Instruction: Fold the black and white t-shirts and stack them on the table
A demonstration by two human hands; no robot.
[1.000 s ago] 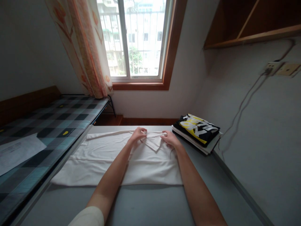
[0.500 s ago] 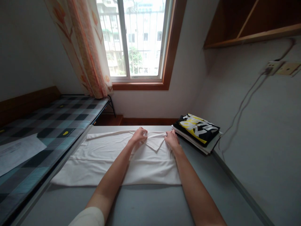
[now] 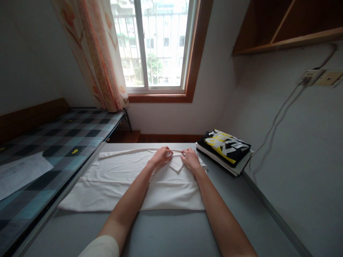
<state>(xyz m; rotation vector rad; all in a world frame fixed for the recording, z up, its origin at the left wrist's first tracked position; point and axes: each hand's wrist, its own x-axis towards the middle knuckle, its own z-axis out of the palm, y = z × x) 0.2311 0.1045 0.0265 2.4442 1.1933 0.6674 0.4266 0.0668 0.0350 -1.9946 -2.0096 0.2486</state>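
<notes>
A white T-shirt (image 3: 120,194) lies spread lengthwise in a folded strip on the grey tabletop, wrinkled on its left part. Near its far right side, a pointed flap of the cloth (image 3: 177,165) is folded over toward me. My left hand (image 3: 161,157) is at the left of this flap, fingers bent and pinching the cloth by the far edge. Across from it, my right hand (image 3: 190,160) grips the cloth at the flap's right side with curled fingers. Some bunched fabric shows just right of my right wrist. The undersides of my fingertips are hidden.
Folded clothes (image 3: 225,148), a black printed one on top, sit right of the T-shirt beside the wall. Left of the grey table (image 3: 171,232) is a plaid mattress (image 3: 88,132) with a paper sheet (image 3: 24,173). A cable (image 3: 273,123) hangs at right.
My right hand has moved left along the far edge, and my left hand slightly right, so they are closer together. The flap between them looks narrower. Bunched cloth now shows beside my right wrist.
</notes>
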